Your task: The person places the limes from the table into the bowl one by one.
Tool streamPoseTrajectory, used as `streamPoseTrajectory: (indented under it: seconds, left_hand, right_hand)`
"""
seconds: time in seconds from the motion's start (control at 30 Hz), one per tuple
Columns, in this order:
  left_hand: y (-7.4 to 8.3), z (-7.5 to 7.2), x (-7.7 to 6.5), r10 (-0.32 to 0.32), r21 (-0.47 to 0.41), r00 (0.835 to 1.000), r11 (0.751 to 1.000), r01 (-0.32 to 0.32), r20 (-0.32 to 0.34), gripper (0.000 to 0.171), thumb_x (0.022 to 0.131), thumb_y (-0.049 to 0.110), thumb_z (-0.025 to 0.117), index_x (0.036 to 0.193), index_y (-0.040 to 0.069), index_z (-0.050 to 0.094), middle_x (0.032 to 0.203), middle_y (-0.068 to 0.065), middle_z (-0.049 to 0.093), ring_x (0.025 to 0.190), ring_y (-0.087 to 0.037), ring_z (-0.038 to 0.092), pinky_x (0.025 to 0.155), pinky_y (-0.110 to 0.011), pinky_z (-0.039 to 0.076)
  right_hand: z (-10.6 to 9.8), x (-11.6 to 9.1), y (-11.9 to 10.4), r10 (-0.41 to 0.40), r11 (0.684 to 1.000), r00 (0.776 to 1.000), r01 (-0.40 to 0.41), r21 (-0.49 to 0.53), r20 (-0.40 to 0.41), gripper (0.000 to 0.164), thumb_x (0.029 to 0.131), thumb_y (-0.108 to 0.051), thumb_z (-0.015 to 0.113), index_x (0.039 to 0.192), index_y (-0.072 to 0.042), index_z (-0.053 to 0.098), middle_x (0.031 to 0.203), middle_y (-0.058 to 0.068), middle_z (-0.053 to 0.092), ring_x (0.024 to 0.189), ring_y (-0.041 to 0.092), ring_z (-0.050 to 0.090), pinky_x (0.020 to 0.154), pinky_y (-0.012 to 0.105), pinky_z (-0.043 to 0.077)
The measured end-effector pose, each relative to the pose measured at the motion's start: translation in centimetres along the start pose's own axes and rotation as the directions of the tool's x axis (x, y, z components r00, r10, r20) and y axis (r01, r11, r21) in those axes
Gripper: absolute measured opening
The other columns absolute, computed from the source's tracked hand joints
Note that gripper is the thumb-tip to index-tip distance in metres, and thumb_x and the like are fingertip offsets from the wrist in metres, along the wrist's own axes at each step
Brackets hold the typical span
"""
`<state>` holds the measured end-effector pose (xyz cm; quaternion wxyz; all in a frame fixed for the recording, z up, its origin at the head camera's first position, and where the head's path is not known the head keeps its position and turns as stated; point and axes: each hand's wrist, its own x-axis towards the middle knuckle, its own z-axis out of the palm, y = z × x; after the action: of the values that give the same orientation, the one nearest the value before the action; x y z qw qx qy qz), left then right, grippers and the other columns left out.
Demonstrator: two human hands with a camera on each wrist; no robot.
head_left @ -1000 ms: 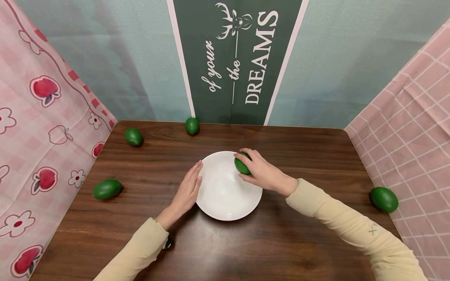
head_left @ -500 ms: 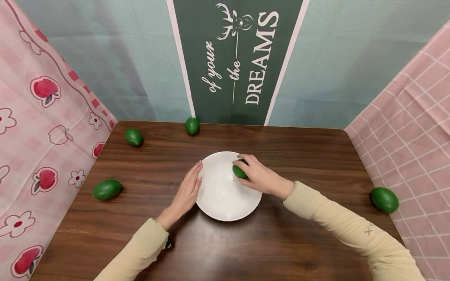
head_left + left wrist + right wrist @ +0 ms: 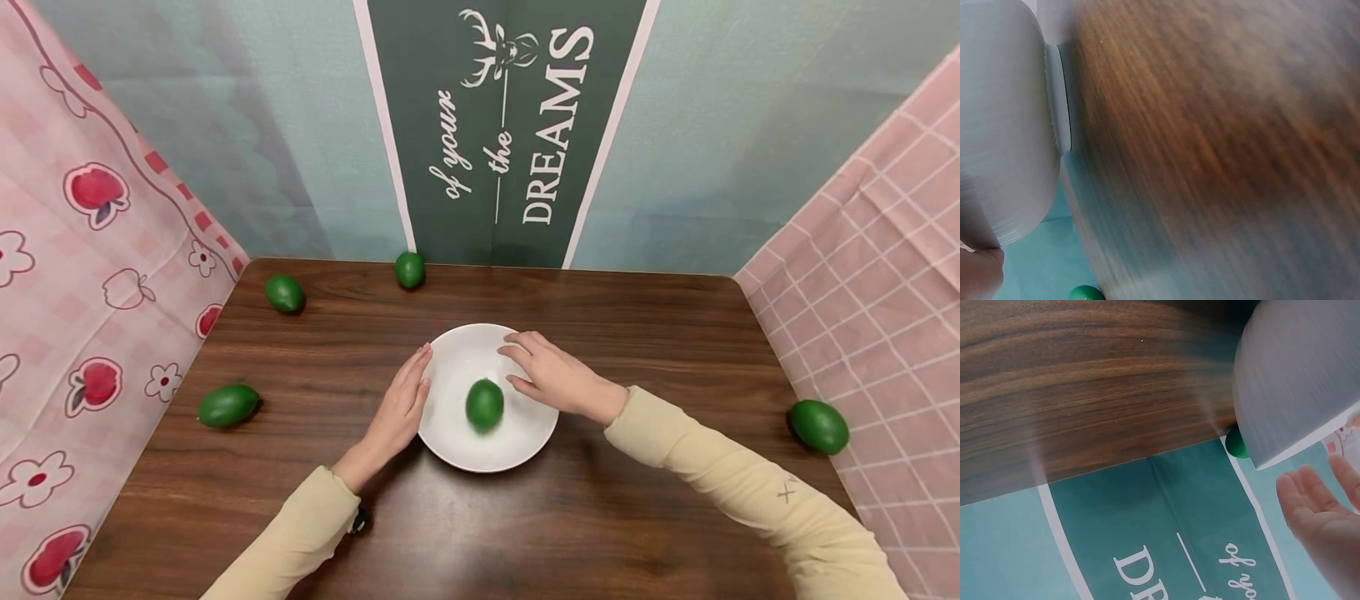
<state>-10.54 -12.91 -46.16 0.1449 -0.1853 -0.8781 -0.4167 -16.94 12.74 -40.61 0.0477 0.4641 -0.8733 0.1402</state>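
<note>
Table (image 3: 660,325) around bowl (image 3: 521,442); dark object (image 3: 361,521), unclear

A smooth green fruit (image 3: 485,406) lies inside the round white bowl (image 3: 491,454).

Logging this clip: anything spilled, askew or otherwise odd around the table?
Nothing looks spilled or damaged around the bowl. The backdrop lettering runs sideways, and the rightmost green fruit sits at the edge of the table, so it might roll off.
</note>
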Motion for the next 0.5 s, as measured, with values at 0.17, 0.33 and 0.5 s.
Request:
streamPoseTrajectory:
  seconds: [0.17,0.33,0.5]
  left_hand:
    - [0.0,0.0,0.0,-0.005,0.003,1.000,1.000,0.005,0.000,0.038,0.094,0.002,0.042,0.131,-0.007,0.041,0.139,-0.018,0.039,0.129,-0.029,0.033,0.105,-0.037,0.025]
    - [0.0,0.1,0.1,0.001,0.005,1.000,1.000,-0.001,-0.008,0.038,0.094,0.002,0.042,0.131,-0.007,0.042,0.138,-0.018,0.040,0.129,-0.029,0.034,0.105,-0.038,0.025]
    - [0.0,0.1,0.1,0.001,0.010,1.000,1.000,-0.001,-0.010,0.038,0.094,0.002,0.043,0.131,-0.008,0.042,0.138,-0.018,0.040,0.129,-0.029,0.034,0.105,-0.038,0.025]
  right_hand:
    - [-0.4,0.2,0.0,-0.001,1.000,0.999,0.002,-0.021,0.036,0.036,0.087,-0.018,0.059,0.118,0.000,0.055,0.119,0.014,0.052,0.110,0.026,0.048,0.096,0.034,0.040]
    - [-1.0,0.3,0.0,0.000,0.999,0.998,0.004,-0.047,0.070,0.035,0.088,-0.019,0.058,0.118,-0.001,0.056,0.115,0.012,0.055,0.106,0.024,0.050,0.094,0.034,0.041]
    - [-1.6,0.2,0.0,-0.020,0.997,0.998,0.024,-0.071,0.055,0.034,0.086,-0.018,0.061,0.115,0.001,0.057,0.112,0.013,0.058,0.104,0.025,0.053,0.092,0.035,0.043]
